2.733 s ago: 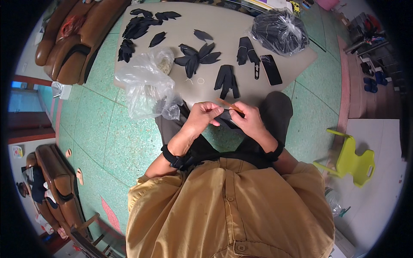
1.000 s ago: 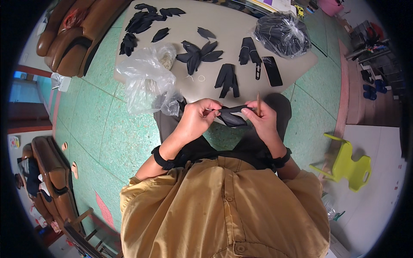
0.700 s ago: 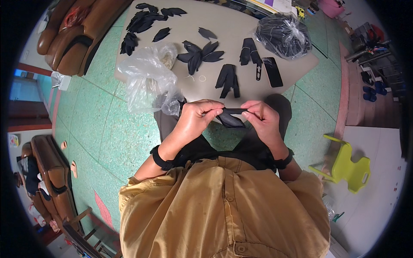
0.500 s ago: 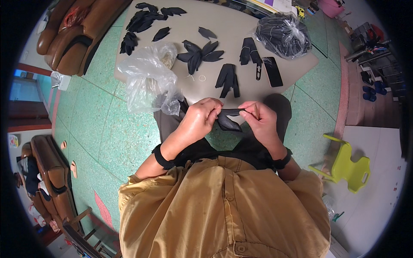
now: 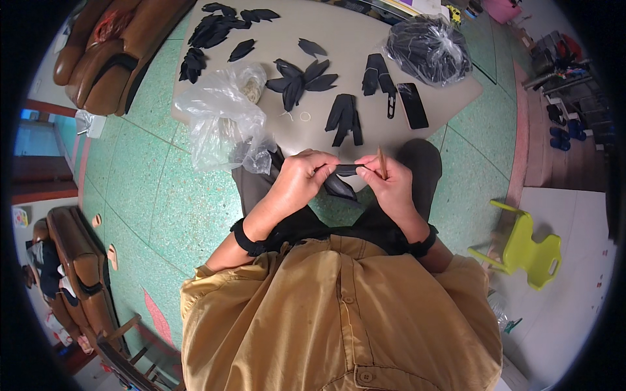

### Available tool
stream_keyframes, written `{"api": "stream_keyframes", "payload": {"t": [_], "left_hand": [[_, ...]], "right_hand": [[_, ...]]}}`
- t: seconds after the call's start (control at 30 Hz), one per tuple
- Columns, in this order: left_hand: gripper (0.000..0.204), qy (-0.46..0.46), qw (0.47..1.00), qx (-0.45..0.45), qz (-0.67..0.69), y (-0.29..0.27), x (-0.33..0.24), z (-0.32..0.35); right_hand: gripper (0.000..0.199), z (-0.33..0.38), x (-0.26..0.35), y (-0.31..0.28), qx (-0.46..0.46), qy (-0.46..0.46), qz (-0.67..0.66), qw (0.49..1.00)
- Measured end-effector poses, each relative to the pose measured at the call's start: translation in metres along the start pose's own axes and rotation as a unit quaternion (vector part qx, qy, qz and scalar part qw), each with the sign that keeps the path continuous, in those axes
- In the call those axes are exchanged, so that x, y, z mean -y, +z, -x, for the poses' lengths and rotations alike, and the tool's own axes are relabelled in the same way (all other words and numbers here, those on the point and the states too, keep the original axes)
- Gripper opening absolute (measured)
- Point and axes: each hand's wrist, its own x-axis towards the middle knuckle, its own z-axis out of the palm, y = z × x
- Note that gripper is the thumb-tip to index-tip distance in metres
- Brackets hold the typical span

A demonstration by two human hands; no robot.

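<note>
Both hands are up in front of the lap now, close together over the knees, just at the near edge of the low beige table (image 5: 365, 58). The left hand (image 5: 301, 179) is curled, thumb and fingers pinched shut on one end of a thin black leaf-shaped fabric piece (image 5: 344, 171), which runs level across to the right hand (image 5: 389, 186). That hand pinches the other end and also keeps a slim tan stick (image 5: 381, 161) upright between its fingers. The piece looks light and limp; a second black petal droops below it, so I'd say it wants holding at the ends, taut, or it will fold and slip. Wrists are bent inward, forearms coming up from the mustard shirt, a dark band on each wrist. On the table beyond lie more black petal pieces, one bunch fanned out like a flower (image 5: 300, 77), a crumpled clear plastic bag (image 5: 222, 117) to the left, a black phone (image 5: 413, 105) and a clear bag stuffed with black material (image 5: 427, 47) at the far right. A lime-green plastic child's chair (image 5: 528, 247) stands on the floor to the right.
</note>
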Motion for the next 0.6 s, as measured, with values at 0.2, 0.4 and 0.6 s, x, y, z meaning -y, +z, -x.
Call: {"api": "stream_keyframes", "payload": {"t": [0.2,0.4,0.6], "left_hand": [[0.011,-0.039,0.999,0.027,-0.008,0.001,0.005,0.0],[0.012,-0.07,0.994,0.073,0.049,0.001,0.008,-0.002],[0.011,-0.048,0.992,0.071,0.091,0.008,0.015,-0.002]], "right_hand": [[0.008,0.002,-0.006,0.005,-0.001,0.031,-0.043,0.999],[0.009,0.002,-0.012,0.009,-0.01,0.037,-0.093,0.995],[0.01,-0.001,-0.01,0.005,0.028,0.158,-0.165,0.973]]}}
